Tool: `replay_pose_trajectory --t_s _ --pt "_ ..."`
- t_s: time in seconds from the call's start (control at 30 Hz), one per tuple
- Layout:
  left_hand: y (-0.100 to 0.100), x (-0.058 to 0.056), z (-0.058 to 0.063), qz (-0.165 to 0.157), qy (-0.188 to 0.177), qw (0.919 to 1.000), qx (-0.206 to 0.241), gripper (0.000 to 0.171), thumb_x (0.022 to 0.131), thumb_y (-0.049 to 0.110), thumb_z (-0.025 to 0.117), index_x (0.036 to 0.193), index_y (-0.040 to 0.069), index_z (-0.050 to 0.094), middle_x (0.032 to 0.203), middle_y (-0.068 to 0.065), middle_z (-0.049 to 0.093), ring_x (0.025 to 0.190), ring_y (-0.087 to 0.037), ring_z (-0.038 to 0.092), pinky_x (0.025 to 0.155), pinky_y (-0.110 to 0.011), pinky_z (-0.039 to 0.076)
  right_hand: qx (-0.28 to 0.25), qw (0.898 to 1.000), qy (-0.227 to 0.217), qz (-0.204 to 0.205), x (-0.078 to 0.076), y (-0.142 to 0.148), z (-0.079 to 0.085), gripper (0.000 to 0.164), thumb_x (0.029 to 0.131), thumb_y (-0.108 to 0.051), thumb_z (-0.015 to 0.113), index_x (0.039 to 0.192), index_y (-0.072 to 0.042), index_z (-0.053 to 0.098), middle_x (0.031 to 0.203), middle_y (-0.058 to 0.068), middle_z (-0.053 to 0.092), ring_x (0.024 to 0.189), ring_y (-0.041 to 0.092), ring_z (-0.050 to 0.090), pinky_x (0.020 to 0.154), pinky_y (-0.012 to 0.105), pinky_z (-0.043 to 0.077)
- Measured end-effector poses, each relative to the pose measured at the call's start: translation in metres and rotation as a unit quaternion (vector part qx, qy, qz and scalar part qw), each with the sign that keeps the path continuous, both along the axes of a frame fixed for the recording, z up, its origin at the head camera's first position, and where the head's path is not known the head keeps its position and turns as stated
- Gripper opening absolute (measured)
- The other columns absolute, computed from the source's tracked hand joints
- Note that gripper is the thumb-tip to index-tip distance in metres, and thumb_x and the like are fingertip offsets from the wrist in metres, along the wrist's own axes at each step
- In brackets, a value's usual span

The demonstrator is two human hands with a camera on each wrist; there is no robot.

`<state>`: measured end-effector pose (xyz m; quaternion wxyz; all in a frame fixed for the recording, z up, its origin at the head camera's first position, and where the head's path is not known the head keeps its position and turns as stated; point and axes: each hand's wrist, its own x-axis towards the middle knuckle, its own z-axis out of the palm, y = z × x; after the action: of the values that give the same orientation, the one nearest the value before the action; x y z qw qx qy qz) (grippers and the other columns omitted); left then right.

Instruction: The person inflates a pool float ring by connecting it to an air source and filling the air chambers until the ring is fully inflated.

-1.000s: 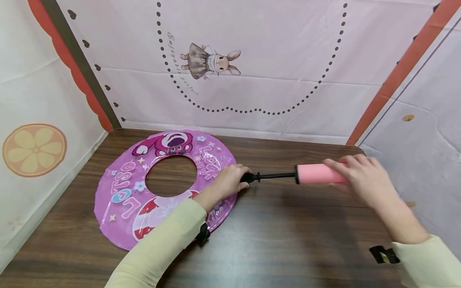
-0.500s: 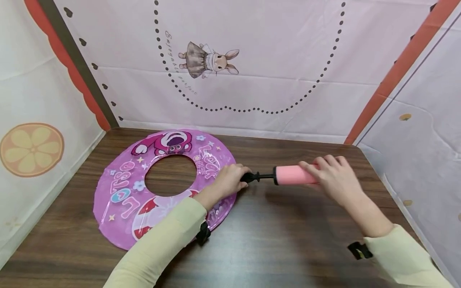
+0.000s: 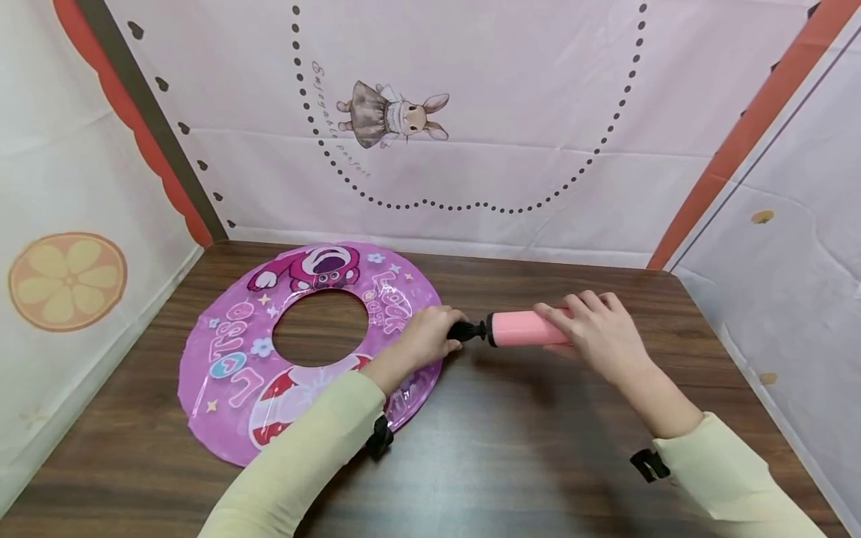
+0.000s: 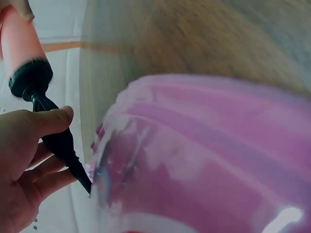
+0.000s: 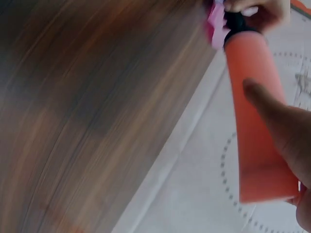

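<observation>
A pink hand pump (image 3: pixel 526 328) with a black handle end lies level between my two hands, over the table. My right hand (image 3: pixel 602 336) grips its pink barrel, thumb along the near side in the right wrist view. With thumb and fingers, my left hand (image 3: pixel 430 335) holds the black handle (image 4: pixel 59 141), whose tapered tip reaches the edge of the purple swim ring (image 3: pixel 222 351). No black rod shows between barrel and handle. The ring lies on the table, printed with a bear and letters; my left forearm crosses over its near right part.
The dark wooden table (image 3: pixel 511 463) carries the ring at left. Light printed cloth (image 3: pixel 525 97) stands behind it, with a cloth wall (image 3: pixel 60 179) on the left and another (image 3: pixel 794 284) on the right. Black straps sit on both sleeves.
My right hand has pushed the pink barrel leftward toward my left hand, and the black rod has slid out of sight into it. My left hand and the ring stay in place.
</observation>
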<state>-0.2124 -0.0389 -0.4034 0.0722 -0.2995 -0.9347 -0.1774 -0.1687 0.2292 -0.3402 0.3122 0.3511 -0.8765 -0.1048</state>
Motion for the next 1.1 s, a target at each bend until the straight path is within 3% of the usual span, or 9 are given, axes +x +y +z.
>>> replay_pose_trajectory --t_s 0.23,0.27,0.37,0.43,0.47,0.57,0.67,0.9,1.1 --pt "0.0 -0.001 -0.001 0.006 -0.016 0.9998 0.01 0.039 0.073 0.019 0.077 0.109 0.01 0.065 0.104 -0.008 0.067 0.095 -0.024 0.063 0.087 -0.037 0.048 -0.027 0.999 -0.032 -0.023 0.01 0.045 0.015 0.063 0.058 -0.036 0.082 0.115 -0.019 0.061 0.088 0.011 0.063 0.082 0.035 0.057 0.066 0.048 0.041" --pt "0.0 -0.001 -0.001 0.006 -0.017 0.9998 0.01 0.039 0.073 0.02 0.077 0.109 0.01 0.065 0.103 -0.008 0.067 0.095 -0.024 0.063 0.087 -0.037 0.049 -0.035 0.998 -0.039 -0.027 0.012 0.053 0.02 0.059 0.063 -0.041 0.078 0.115 -0.019 0.061 0.088 0.012 0.063 0.083 0.035 0.056 0.067 0.049 0.041" --pt "0.0 -0.001 -0.002 0.005 -0.019 0.9997 0.015 0.039 0.074 0.02 0.076 0.11 0.009 0.065 0.103 -0.008 0.067 0.095 -0.023 0.062 0.087 -0.037 0.049 -0.062 0.996 -0.054 -0.04 0.02 0.077 0.032 0.059 0.078 -0.065 0.055 0.114 -0.018 0.062 0.089 0.012 0.063 0.084 0.038 0.055 0.07 0.052 0.04" --pt "0.0 0.0 -0.003 0.003 -0.017 0.9997 0.018 0.04 0.074 0.02 0.076 0.11 0.009 0.065 0.104 -0.008 0.067 0.096 -0.023 0.062 0.088 -0.037 0.049 -0.07 0.995 -0.052 -0.041 0.023 0.085 0.036 0.068 0.082 -0.072 0.034 0.113 -0.018 0.062 0.089 0.012 0.063 0.083 0.038 0.055 0.071 0.053 0.04" --pt "0.0 0.0 -0.003 0.002 -0.015 0.9997 0.02 0.04 0.074 0.02 0.076 0.11 0.009 0.065 0.104 -0.008 0.067 0.095 -0.023 0.063 0.087 -0.037 0.049 -0.069 0.996 -0.05 -0.038 0.023 0.084 0.036 0.069 0.082 -0.072 0.032 0.113 -0.017 0.062 0.089 0.012 0.063 0.083 0.038 0.055 0.07 0.053 0.04" --pt "-0.001 0.001 -0.004 -0.005 0.001 0.9998 0.022 0.04 0.074 0.02 0.076 0.111 0.01 0.065 0.103 -0.008 0.067 0.094 -0.024 0.063 0.086 -0.037 0.049 -0.049 0.998 -0.036 -0.024 0.019 0.065 0.029 0.058 0.074 -0.059 0.06 0.113 -0.016 0.063 0.087 0.012 0.063 0.081 0.037 0.056 0.066 0.049 0.04" --pt "-0.001 0.002 -0.005 -0.012 0.02 0.9996 0.016 0.04 0.074 0.02 0.075 0.112 0.01 0.064 0.103 -0.008 0.066 0.092 -0.024 0.063 0.084 -0.038 0.05 -0.027 0.999 -0.021 -0.01 0.011 0.034 0.016 0.059 0.059 -0.037 0.079 0.111 -0.016 0.062 0.085 0.012 0.062 0.079 0.034 0.056 0.062 0.046 0.04" --pt "0.0 0.004 -0.008 -0.011 0.038 0.9989 0.027 0.038 0.074 0.017 0.075 0.111 0.01 0.065 0.101 -0.008 0.066 0.09 -0.025 0.064 0.081 -0.038 0.051 -0.02 1.0 0.013 -0.004 0.002 -0.01 0.0 0.058 0.055 -0.035 0.086 0.105 -0.018 0.062 0.081 0.011 0.061 0.077 0.033 0.056 0.064 0.046 0.042" --pt "0.002 0.004 -0.006 0.02 0.013 0.9991 0.034 0.039 0.072 0.018 0.077 0.108 0.01 0.066 0.1 -0.008 0.067 0.091 -0.025 0.064 0.084 -0.037 0.05 -0.02 1.0 0.004 -0.001 -0.001 -0.009 -0.004 0.059 0.058 -0.039 0.084 0.109 -0.02 0.061 0.085 0.01 0.061 0.08 0.031 0.056 0.066 0.045 0.042"
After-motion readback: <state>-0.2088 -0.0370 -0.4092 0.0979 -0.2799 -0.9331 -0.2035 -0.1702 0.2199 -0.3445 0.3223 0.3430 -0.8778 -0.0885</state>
